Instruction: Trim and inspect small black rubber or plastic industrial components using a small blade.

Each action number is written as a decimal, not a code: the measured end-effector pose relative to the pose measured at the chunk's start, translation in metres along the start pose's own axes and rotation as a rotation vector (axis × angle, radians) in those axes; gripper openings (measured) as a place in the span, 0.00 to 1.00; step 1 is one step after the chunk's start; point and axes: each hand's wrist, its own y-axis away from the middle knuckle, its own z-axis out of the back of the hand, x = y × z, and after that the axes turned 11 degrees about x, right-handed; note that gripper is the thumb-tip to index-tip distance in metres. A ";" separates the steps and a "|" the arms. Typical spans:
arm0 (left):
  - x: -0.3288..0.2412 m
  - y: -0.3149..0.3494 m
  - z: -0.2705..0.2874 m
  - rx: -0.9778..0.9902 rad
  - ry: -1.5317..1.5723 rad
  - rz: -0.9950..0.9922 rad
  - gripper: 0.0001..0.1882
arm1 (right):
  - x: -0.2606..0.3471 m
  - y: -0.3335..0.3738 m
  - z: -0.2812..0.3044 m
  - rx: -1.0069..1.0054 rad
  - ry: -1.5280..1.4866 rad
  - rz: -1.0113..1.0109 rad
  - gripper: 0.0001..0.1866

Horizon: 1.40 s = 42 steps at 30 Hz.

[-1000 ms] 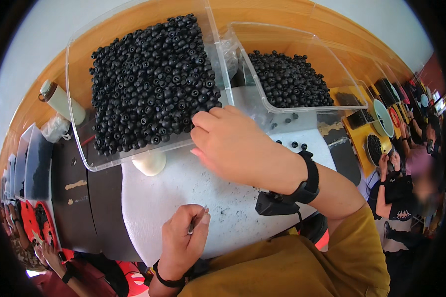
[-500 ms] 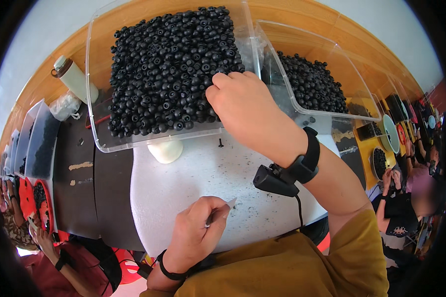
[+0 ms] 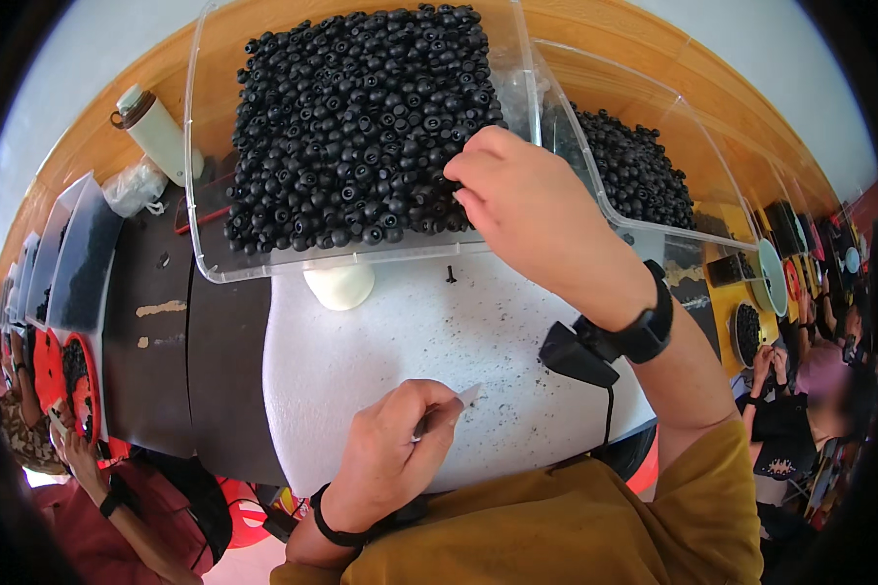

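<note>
My left hand (image 3: 397, 432) is closed around a small knife (image 3: 469, 395). Its pale pointed blade sticks out past my thumb and forefinger, and most of the handle is hidden in my fist. My right hand (image 3: 522, 185) reaches over the front right corner of a clear plastic bin (image 3: 293, 270). Its thumb and fingertips are bent together against a heap of small round black parts with holes (image 3: 361, 127). Whether one of them is pinched there is hidden by the fingers. Under both hands lies a white foam sheet (image 3: 361, 341), sprinkled with black crumbs.
A small black stem-like piece (image 3: 451, 274) and a white rounded object (image 3: 339, 285) lie by the bin. Right of it stands a second clear bin (image 3: 698, 226) with more black parts. A bottle (image 3: 158, 132) and plastic bag (image 3: 134, 185) stand left. Other people work at both sides.
The whole view has shifted slightly, so the bins appear farther right. My right hand's thumb now shows below its forefinger at the heap. My left hand keeps its grip on the knife.
</note>
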 end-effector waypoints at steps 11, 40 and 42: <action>-0.008 -0.004 0.002 -0.137 0.335 -0.136 0.05 | 0.054 0.086 -0.006 0.147 -1.557 -0.084 0.13; -0.011 -0.008 -0.006 -0.030 -0.244 -0.193 0.11 | 0.053 0.117 -0.027 0.011 -1.617 -0.008 0.13; -0.011 -0.008 -0.006 -0.017 -0.262 -0.190 0.11 | 0.051 0.117 -0.029 0.017 -1.606 0.011 0.13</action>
